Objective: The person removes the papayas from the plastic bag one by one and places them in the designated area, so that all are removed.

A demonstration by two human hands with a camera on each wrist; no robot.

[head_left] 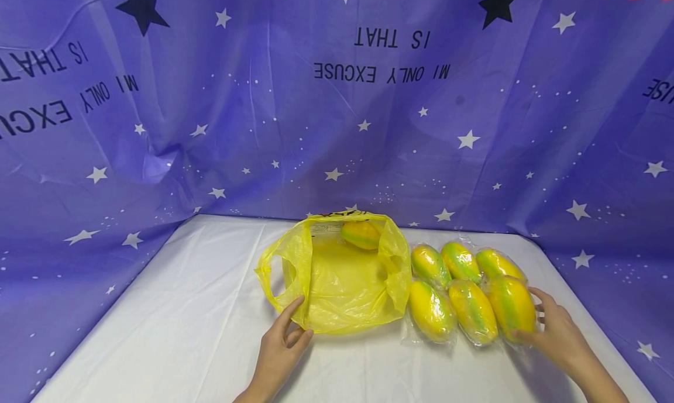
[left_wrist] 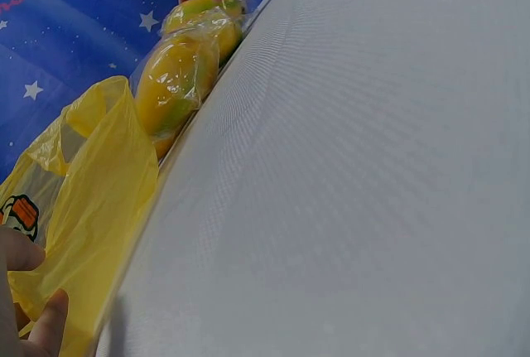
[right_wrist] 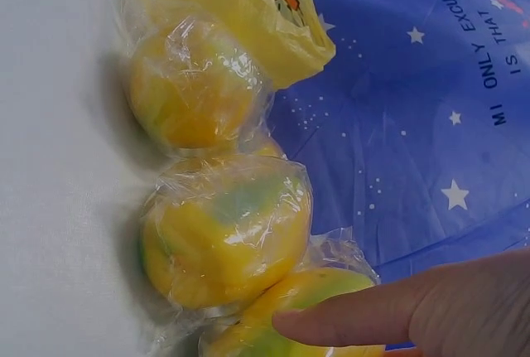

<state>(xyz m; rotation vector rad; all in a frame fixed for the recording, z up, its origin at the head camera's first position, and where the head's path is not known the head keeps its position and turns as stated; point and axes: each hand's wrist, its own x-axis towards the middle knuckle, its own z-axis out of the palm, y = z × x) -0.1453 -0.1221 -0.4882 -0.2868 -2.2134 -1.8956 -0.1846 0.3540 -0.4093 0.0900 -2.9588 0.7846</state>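
A yellow plastic bag (head_left: 347,286) lies on its side with its mouth facing the near edge. One mango (head_left: 361,234) rests deep inside it. At the bag's near left rim, my left hand (head_left: 281,347) holds the film between thumb and fingers. To the right of the bag, several plastic-wrapped mangoes sit in two rows. My right hand (head_left: 560,333) grips the near right mango (head_left: 512,309), with the thumb on its near side and fingers around its far right side. In the right wrist view the thumb (right_wrist: 356,315) presses on that mango's wrapper.
Beside the gripped mango are the near middle mango (head_left: 473,312) and near left mango (head_left: 432,310). Behind them sits the back right mango (head_left: 500,265). A white cloth (head_left: 174,333) covers the table, and a purple star-printed curtain (head_left: 295,128) hangs around its back and sides.
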